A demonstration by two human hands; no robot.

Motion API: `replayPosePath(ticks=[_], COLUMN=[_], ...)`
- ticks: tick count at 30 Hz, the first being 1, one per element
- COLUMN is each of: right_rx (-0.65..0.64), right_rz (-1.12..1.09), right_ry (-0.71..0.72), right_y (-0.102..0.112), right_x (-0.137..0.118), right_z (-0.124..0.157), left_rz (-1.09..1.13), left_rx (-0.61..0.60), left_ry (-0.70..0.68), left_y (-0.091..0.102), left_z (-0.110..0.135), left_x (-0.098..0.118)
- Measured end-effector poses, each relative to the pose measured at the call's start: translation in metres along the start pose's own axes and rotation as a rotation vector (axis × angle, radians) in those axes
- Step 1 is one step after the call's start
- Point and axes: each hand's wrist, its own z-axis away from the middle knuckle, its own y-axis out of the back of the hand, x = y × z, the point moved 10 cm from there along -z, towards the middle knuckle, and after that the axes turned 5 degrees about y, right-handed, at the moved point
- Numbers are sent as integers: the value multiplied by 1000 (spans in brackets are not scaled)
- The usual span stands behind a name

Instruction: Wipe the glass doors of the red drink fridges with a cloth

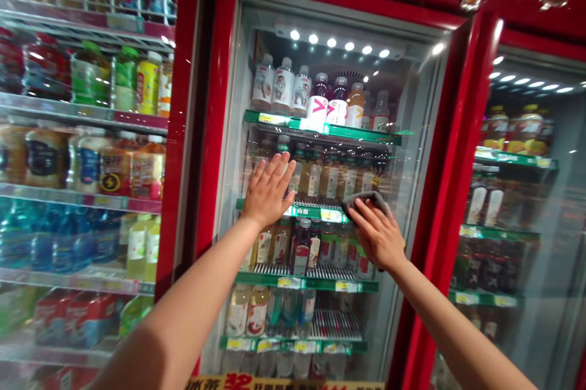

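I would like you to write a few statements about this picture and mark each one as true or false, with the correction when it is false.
1. The right hand presses a grey cloth against the glass door. True.
2. The left hand is gripping a bottle. False: it is spread open against the glass and grips nothing.
3. The frame around this door is blue. False: it is red.
4. Bottles stand on green-edged shelves behind the glass. True.
5. The lights at the top of this cooler are off. False: a row of round lights is shining there.
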Motion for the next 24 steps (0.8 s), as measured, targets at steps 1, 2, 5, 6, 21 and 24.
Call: replayPosePath(ticks=[1, 2, 5, 6, 21, 24], right_rx=[57, 116, 215, 212, 210, 144], right_rz=[13, 25, 40, 37, -5, -48], right_ry=[-67, -140, -298, -306, -243, -142], right_y=[5, 8, 8, 4, 4, -9], right_x=[10, 18, 13, 2, -13, -50], right_z=[-7, -18, -56, -66, -85, -93], left_rz=[-3, -8, -25, -29, -85, -89], left_rx=[1, 2, -1, -4, -19, -29], left_ry=[1, 2, -1, -4, -14, -21], left_y=[0, 0, -1, -1, 1, 2], left_z=[0, 1, 1, 2, 5, 5], left_x=[0, 0, 0, 0, 0, 1])
